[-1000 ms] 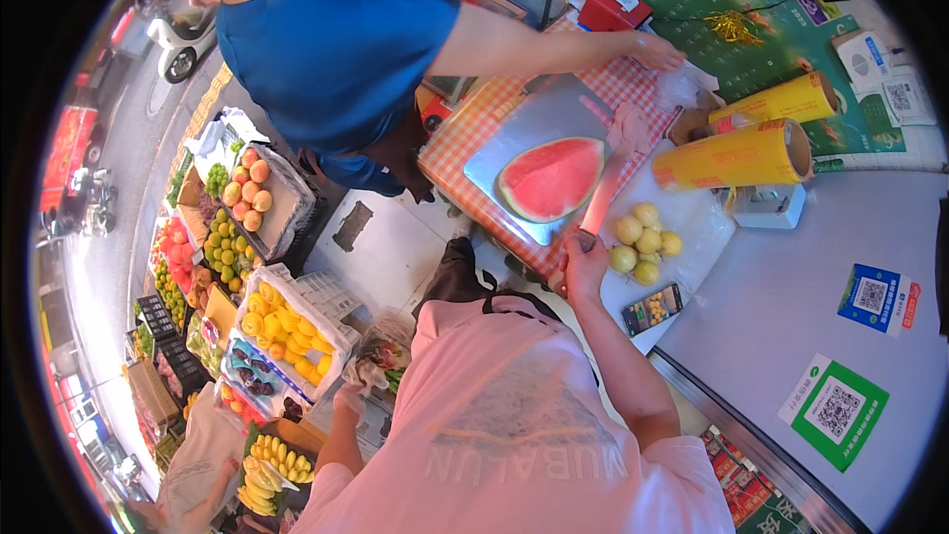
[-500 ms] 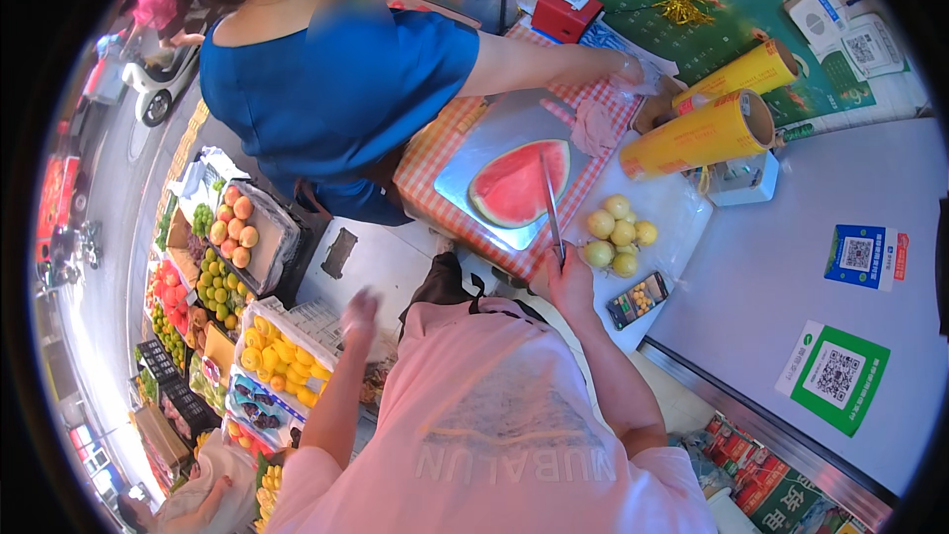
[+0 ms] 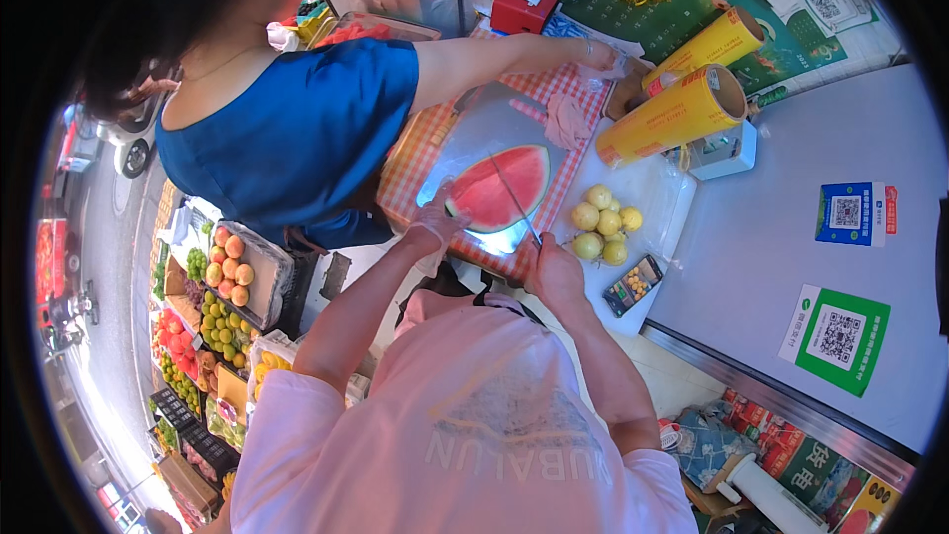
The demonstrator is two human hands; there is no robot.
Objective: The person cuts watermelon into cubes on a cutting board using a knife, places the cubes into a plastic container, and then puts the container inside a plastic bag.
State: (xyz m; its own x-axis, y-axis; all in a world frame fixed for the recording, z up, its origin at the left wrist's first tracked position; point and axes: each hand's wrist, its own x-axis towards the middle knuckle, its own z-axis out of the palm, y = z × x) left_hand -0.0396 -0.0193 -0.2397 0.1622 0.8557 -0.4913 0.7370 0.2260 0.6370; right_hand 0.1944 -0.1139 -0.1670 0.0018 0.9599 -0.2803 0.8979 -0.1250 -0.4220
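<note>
A cut piece of watermelon [image 3: 484,196], red flesh up with a green and white rind, lies on a shiny metal board [image 3: 465,150]. My right hand [image 3: 556,269] is closed round the handle of a long knife [image 3: 518,203], whose blade lies across the red flesh. How deep the edge sits, I cannot tell. At the melon's left end is my left hand [image 3: 437,222], in a thin clear plastic glove. Its fingers are stretched out against the rind and it appears to touch it. Under the board spreads a red checked cloth [image 3: 420,143].
A person in a blue top [image 3: 287,133] stands left, one arm reaching across the table's far side. Right of the knife sit several pale yellow round fruits [image 3: 600,221] and a phone [image 3: 633,286]. Yellow film rolls [image 3: 672,119] stand behind. Fruit crates [image 3: 259,282] line the left.
My left hand has moved up and right, from beside my body to the melon's left end. My right hand still holds the knife on the melon. The whole view has shifted a little.
</note>
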